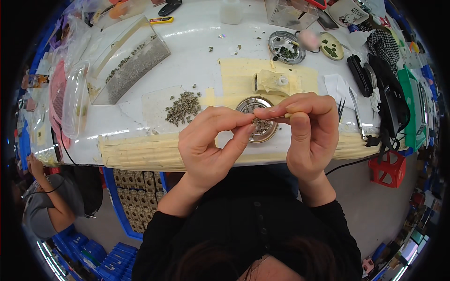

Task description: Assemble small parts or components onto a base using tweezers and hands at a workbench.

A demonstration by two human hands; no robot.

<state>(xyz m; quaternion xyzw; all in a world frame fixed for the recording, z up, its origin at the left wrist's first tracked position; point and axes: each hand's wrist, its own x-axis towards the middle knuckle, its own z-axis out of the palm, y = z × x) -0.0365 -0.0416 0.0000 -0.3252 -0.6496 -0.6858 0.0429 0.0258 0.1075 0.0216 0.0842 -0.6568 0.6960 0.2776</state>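
Observation:
My left hand (208, 145) is closed in a pinch, thumb and forefinger on something too small to make out. Close against it, my right hand (313, 136) pinches a thin stick-like tool with a pale yellowish end, its point reaching toward the left fingertips. Both hands are held over a round metal dish (269, 136) that has small metallic parts in it. To the left of my left hand lies a loose pile of small metallic parts (183, 107). Just beyond the dish sits a block wrapped in cream tape (276, 83).
A clear bin (161, 52) of small parts stands at left, beside a clear plastic lid (75, 103). Two round dishes with dark green pieces, a metal one (300, 57) and a pale one (338, 55), are at far right. Tweezers (357, 114) lie right. Another person (49, 206) is at lower left.

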